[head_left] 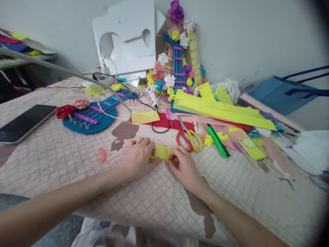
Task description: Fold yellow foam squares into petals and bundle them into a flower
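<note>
A pale wall [236,34] backs a table spread with a quilted cloth [144,206], on which craft materials lie along the far side and toward the right. At the near centre, in front of you, a small yellow paper piece [161,151] lies between your two hands, just above the cloth or resting on it; which of the two cannot be told. Your left hand [142,152] is closed on its left end, thumb beneath and fingers curled over. Your right hand [186,168] pinches the right end between thumb and fingertips, partly hiding it. Just beyond your right hand lie the scissors [187,131], with one red and one yellow handle, and to their right a green cutter [217,139]. Farther back stands a white glue gun [152,95], near a red strip [164,120].

For good control, let your left hand act as the anchor and your right fingertips do the fine shaping. The paper appears thin and crinkled, so it probably creases or tears under a hard pull; light, even pressure should serve best. Work in small turns, letting the wrists rest on the cloth for steadiness, and check that both edges remain aligned as you pinch.
</note>
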Available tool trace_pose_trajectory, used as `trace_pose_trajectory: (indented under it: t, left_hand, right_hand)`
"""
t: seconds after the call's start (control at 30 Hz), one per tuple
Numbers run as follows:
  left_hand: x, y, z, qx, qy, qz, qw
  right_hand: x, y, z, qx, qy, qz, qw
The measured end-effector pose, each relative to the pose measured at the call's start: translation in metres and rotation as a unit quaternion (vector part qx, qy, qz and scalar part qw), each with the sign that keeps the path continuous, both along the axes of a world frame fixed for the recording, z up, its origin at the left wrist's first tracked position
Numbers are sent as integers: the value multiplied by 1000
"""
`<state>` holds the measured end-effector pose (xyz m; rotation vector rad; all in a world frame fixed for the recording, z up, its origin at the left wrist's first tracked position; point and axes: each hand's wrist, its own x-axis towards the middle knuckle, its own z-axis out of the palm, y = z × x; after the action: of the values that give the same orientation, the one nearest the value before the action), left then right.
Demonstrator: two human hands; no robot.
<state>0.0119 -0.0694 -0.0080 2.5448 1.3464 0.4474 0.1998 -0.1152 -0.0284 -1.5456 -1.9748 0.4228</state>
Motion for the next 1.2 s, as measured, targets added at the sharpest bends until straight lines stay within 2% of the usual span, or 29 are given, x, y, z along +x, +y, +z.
trace_pose_trajectory:
  t: [0.1,0.3,0.5,0.7,0.87,0.97,1.13,1.2]
  left_hand:
    - [-3,2,-6,10,-20,0,1000]
    - [-22,14,-10,-22,-126,2,992]
    - [-22,16,-9,-37,-125,-3,991]
    - [-22,21,1,-93,-134,-14,986]
    - [-8,43,10,-128,-108,-44,985]
    - [5,58,13,-162,-83,-74,980]
    - [17,70,21,-227,-1,-115,967]
    - [14,72,23,-246,-9,-121,962]
  right_hand:
    - [1,-1,2,-14,6,6,1000]
    - [4,-2,6,-21,49,8,999]
    - [2,0,2,-7,42,-16,999]
    - [9,1,3,-14,124,-31,992]
    - [12,16,11,-32,77,7,997]
    - [13,21,14,-35,84,16,996]
    - [19,16,17,-11,115,11,993]
    - [22,14,20,6,124,-4,992]
